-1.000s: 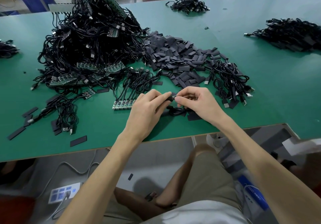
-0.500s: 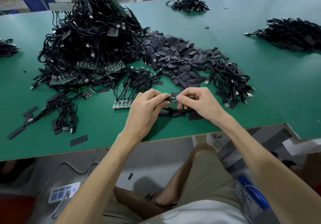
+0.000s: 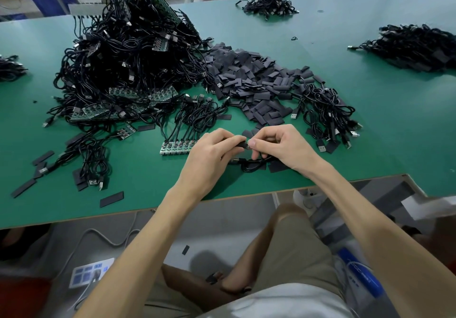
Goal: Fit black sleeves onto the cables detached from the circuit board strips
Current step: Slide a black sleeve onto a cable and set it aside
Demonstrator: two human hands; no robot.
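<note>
Left grip (image 3: 209, 154) pinches a thin black cable (image 3: 249, 168) near its end; right grip (image 3: 278, 150) pinches the tip; flat sleeves (image 3: 256, 88) lie piled at twelve o'clock.

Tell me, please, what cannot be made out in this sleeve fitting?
- Head view: how far the sleeve sits on the cable; left hand and right hand cover it.
- Head view: right end of the circuit board strip, behind the left hand.
- Head view: cable pile, cut by left edge.
</note>
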